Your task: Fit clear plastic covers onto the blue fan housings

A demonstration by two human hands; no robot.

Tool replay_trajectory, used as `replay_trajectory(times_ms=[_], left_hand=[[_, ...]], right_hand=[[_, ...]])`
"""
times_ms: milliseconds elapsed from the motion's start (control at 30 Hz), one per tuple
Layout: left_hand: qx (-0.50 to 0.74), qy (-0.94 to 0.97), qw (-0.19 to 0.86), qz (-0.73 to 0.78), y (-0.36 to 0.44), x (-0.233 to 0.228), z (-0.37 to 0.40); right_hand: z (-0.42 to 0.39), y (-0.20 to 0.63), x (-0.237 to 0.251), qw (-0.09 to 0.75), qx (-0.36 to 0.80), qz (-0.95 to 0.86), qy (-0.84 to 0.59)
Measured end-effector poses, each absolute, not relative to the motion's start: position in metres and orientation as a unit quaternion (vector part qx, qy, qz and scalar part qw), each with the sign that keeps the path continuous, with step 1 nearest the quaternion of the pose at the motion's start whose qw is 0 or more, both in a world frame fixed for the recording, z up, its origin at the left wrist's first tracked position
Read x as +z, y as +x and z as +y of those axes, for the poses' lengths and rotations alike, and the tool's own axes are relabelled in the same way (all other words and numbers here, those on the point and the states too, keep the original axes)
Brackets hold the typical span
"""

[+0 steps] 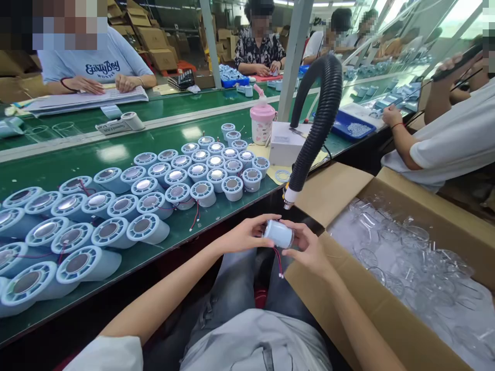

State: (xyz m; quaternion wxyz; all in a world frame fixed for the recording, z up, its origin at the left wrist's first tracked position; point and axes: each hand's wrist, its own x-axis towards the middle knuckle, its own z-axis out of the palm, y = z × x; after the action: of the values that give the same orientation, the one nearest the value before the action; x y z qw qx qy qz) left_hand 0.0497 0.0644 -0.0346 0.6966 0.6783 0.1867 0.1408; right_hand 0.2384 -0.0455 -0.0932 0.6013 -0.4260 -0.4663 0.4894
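Pale blue cylinder [279, 233] gripped between both hands, left hand [247, 234], right hand [307, 248], above lap

We read "EarlyBoy" on the light blue T-shirt [101, 61] of the person across the bench | smaller line beneath it too blurred | we find nothing else legible.

I sit at a long green workbench [96, 162] with a pale strip [185, 117] running down its middle. A grey metal post [296, 51] rises from it. Stacked brown cardboard cartons [152, 41] fill the far wall. Bright ceiling strip lights [332, 4] glare overhead, reflecting off the bench surface.
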Motion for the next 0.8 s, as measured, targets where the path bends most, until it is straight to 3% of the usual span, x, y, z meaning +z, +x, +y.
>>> replay_trajectory(times_ms=[167, 300, 700, 800], left_hand=[[0.145, 0.733, 0.646, 0.155, 0.010, -0.005, 0.027], [0.124, 0.651, 0.727, 0.179, -0.003, 0.004, 0.009], [0.097, 0.563, 0.782, 0.249, -0.004, -0.005, -0.007], [0.073, 0.625, 0.706, 0.325, -0.010, 0.013, 0.016]], right_hand=[[-0.075, 0.219, -0.054, 0.524, 0.610, -0.457, -0.380], [-0.089, 0.207, -0.034, 0.485, 0.686, -0.405, -0.361], [-0.087, 0.190, -0.031, 0.435, 0.685, -0.396, -0.429], [-0.082, 0.215, -0.039, 0.375, 0.577, -0.470, -0.553]])
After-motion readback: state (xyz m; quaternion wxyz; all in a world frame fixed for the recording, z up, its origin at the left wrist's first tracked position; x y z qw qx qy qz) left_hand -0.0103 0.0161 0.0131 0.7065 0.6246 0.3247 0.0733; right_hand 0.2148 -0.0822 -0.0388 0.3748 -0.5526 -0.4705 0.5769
